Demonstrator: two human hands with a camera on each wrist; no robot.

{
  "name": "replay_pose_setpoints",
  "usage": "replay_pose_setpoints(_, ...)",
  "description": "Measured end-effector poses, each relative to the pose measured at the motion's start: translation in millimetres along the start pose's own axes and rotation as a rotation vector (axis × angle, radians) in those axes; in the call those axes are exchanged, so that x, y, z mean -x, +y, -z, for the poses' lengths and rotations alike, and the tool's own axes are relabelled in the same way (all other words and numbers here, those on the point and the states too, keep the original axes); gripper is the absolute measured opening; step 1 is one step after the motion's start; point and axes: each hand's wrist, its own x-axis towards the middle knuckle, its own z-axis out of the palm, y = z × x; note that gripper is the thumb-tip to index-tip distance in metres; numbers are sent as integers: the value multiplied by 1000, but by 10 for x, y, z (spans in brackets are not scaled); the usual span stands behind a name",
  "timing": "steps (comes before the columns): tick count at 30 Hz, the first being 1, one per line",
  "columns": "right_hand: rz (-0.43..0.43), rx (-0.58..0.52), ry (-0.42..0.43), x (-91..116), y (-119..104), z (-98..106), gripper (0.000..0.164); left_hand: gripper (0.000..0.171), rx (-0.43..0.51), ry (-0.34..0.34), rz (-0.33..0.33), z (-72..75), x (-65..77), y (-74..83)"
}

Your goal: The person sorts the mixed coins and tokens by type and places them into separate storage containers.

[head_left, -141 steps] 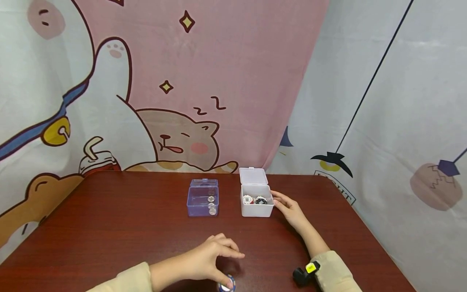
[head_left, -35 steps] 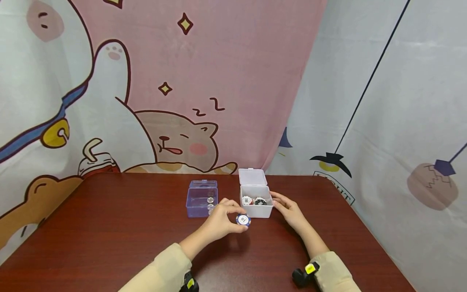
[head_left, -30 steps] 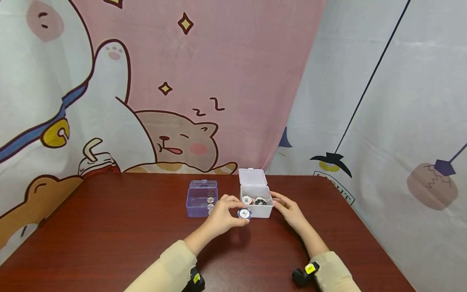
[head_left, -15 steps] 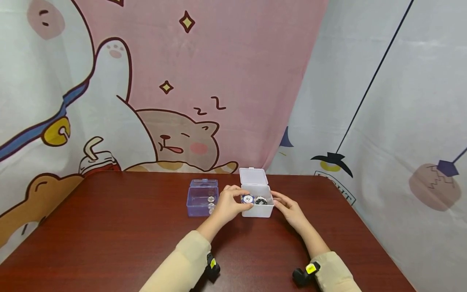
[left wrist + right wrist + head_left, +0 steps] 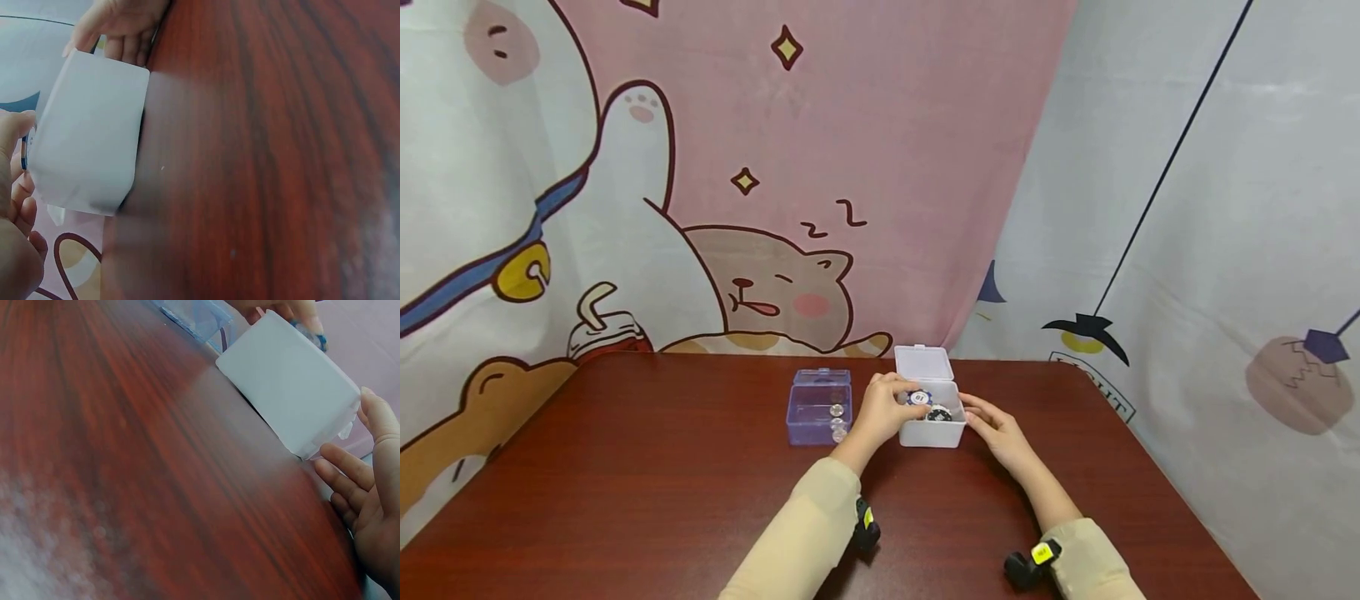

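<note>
My left hand (image 5: 883,408) pinches a blue-and-white poker chip (image 5: 919,398) between thumb and fingers, held at the mouth of the white box (image 5: 931,434). The left wrist view catches that chip (image 5: 24,153) edge-on at the box's rim. Inside the box lies a black-and-white poker chip (image 5: 938,413); my left fingers cover the left part of the inside. The box's lid (image 5: 923,363) stands raised at the back. Against the right side of the box rests my right hand (image 5: 1000,435), fingers extended, with the thumb (image 5: 376,412) at the near rim in the right wrist view.
Left of the white box stands a translucent blue box (image 5: 811,432), its lid up, with several clear round pieces (image 5: 837,411) along its right side. Both boxes sit toward the back of the dark red wooden table (image 5: 685,475). A cartoon-print cloth (image 5: 887,167) hangs behind.
My left hand has picked up the blue chip near the front of the table and carried it forward and right to the white box's opening. My right hand stays at the box's side.
</note>
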Motion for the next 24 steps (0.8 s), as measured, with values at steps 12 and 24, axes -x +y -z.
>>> replay_pose_setpoints(12, -65, -14, -23, -4, -54, 18, 42, 40, -136, -12, 73, -120, -93, -28)
replay_pose_setpoints(24, -64, -42, -32, 2, -52, 38, 42, 41, -172, -55, 157, -159, -102, -16)
